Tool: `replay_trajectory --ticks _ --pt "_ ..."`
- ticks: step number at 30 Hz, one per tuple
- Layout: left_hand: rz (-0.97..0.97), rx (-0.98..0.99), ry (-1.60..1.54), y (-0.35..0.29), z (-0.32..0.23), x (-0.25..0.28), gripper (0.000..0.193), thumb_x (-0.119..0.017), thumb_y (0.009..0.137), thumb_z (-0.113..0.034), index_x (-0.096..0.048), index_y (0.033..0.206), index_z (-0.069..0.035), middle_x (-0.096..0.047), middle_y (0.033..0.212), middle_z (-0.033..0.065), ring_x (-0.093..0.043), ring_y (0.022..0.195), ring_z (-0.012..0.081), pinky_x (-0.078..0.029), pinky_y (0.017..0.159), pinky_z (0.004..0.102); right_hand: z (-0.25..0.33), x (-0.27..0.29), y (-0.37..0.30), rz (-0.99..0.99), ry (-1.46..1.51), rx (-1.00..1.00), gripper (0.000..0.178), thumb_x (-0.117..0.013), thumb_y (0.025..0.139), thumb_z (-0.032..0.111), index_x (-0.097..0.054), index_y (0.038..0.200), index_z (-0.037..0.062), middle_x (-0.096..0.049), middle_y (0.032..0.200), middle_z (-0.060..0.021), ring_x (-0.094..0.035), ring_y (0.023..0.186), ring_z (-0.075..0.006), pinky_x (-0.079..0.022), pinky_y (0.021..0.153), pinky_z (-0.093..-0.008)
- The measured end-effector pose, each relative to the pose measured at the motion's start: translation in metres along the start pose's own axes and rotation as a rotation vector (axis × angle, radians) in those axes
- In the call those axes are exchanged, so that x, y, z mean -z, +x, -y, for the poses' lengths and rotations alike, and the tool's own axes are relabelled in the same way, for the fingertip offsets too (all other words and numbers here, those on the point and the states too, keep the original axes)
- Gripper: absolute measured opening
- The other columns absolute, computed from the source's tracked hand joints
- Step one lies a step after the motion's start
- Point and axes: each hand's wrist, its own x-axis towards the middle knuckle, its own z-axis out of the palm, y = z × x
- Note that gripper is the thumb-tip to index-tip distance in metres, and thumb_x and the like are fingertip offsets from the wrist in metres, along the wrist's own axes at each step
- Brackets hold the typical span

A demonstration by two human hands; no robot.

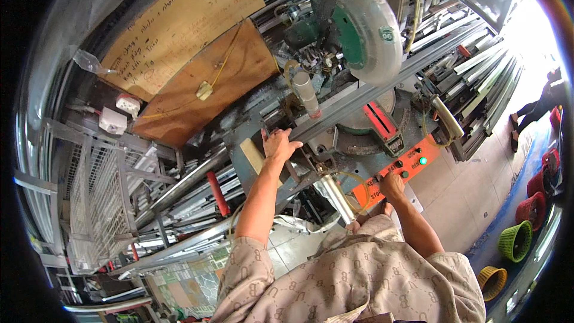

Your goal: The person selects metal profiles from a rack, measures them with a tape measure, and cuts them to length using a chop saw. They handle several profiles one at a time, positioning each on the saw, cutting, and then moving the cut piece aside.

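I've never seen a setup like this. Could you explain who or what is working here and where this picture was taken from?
There is no robot: a person works with two bare hands. The single picture comes from a wide fisheye camera on the person's head, looking down, so straight edges bend near the rim.

The left hand touches the near end of a long grey metal bar, which lies across a machine with a green body and a rounded, translucent guard, apparently a circular saw. Whether its grip closes around the bar is unclear.

The right hand is at the buttons of an orange control panel; whether it presses one is hidden. One green button looks lit.
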Motion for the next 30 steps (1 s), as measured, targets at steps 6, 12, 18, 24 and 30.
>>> replay_trajectory --ticks 6,12,18,24,30 --pt "0.045 0.037 0.014 0.004 0.000 -0.007 0.075 -0.081 0.078 -0.057 -0.064 0.140 -0.019 -0.067 0.134 0.0127 -0.059 0.130 0.0278 -0.016 0.126 0.0545 -0.001 -0.011 0.011 0.055 0.019 0.006 0.035 -0.069 0.088 0.032 -0.075 0.096 -0.0017 -0.075 0.103 -0.0237 -0.072 0.100 -0.0422 -0.057 0.084 -0.0504" --pt "0.026 0.023 -0.011 0.003 0.001 -0.007 0.072 -0.082 0.078 -0.056 -0.067 0.136 -0.016 -0.068 0.132 0.0156 -0.061 0.128 0.0291 -0.022 0.123 0.0559 0.003 -0.015 0.009 0.064 0.128 -0.136 0.035 -0.064 0.087 0.027 -0.075 0.103 -0.0020 -0.073 0.111 -0.0255 -0.070 0.107 -0.0430 -0.056 0.089 -0.0499" --pt "0.040 0.026 0.008 0.004 0.001 -0.007 0.069 -0.081 0.078 -0.057 -0.069 0.133 -0.017 -0.070 0.126 0.0156 -0.063 0.124 0.0302 -0.024 0.122 0.0562 -0.001 -0.008 0.001 0.077 0.188 -0.116 0.041 -0.062 0.090 0.032 -0.072 0.104 -0.0053 -0.071 0.110 -0.0314 -0.069 0.107 -0.0471 -0.055 0.090 -0.0528" --pt "0.004 -0.010 0.057 0.002 0.003 -0.010 0.068 -0.081 0.077 -0.058 -0.069 0.132 -0.018 -0.071 0.122 0.0169 -0.064 0.121 0.0316 -0.026 0.121 0.0572 -0.024 0.005 -0.002 -0.179 0.238 -0.139 0.035 -0.066 0.091 0.031 -0.070 0.101 -0.0022 -0.072 0.100 -0.0290 -0.069 0.102 -0.0471 -0.055 0.086 -0.0552" --pt "-0.028 -0.139 -0.007 -0.005 0.003 0.004 0.068 -0.081 0.082 -0.047 -0.065 0.137 -0.009 -0.063 0.138 0.0178 -0.055 0.133 0.0340 -0.023 0.124 0.0534 -0.058 0.021 0.043 -0.223 0.002 -0.048 0.032 -0.071 0.090 0.032 -0.070 0.096 0.0007 -0.074 0.094 -0.0224 -0.072 0.094 -0.0421 -0.058 0.078 -0.0527"
